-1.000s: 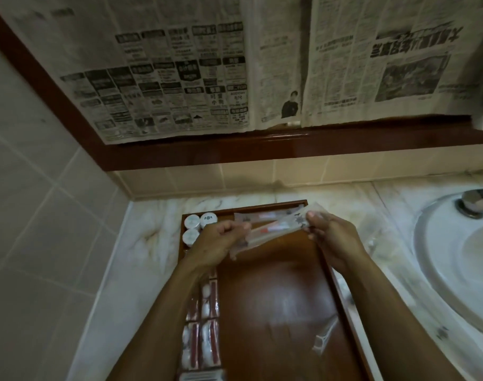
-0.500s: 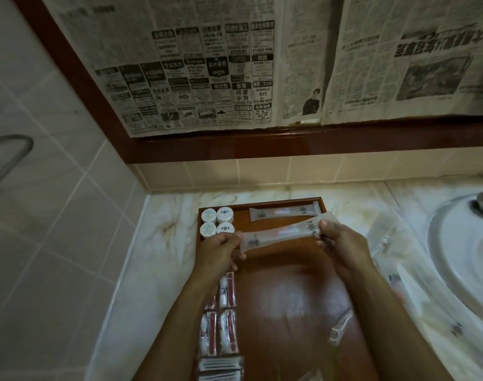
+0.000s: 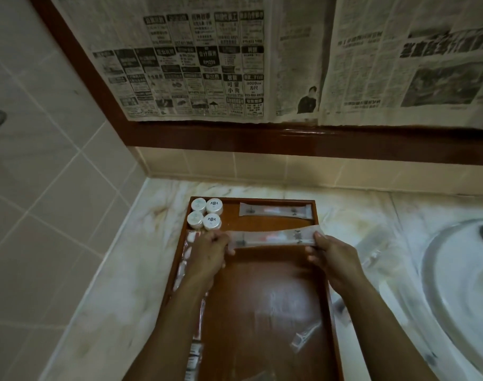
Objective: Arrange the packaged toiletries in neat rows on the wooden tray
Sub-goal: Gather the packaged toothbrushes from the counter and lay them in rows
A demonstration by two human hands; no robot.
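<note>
**Long packet held across the tray by both hands**

A marbled counter is seen below a tiled wall, with newspaper hung above a dark wooden rail. A white sink is set into the counter at the right. A wooden tray is laid on the counter between the corner and the sink.

Over the far half of the tray a long clear packet is held level, crosswise, by its two ends. Its left end is pinched by the left hand, whose fingers are curled round it; its right end is gripped between thumb and fingers of the right hand. Whether the packet touches the tray cannot be told.

A second long packet is laid flat along the far edge of the tray. Four white round jars are grouped in the far left corner. Small packets are lined down the left side, partly hidden by the left forearm. A loose clear wrapper is seen near the tray's right edge.
</note>
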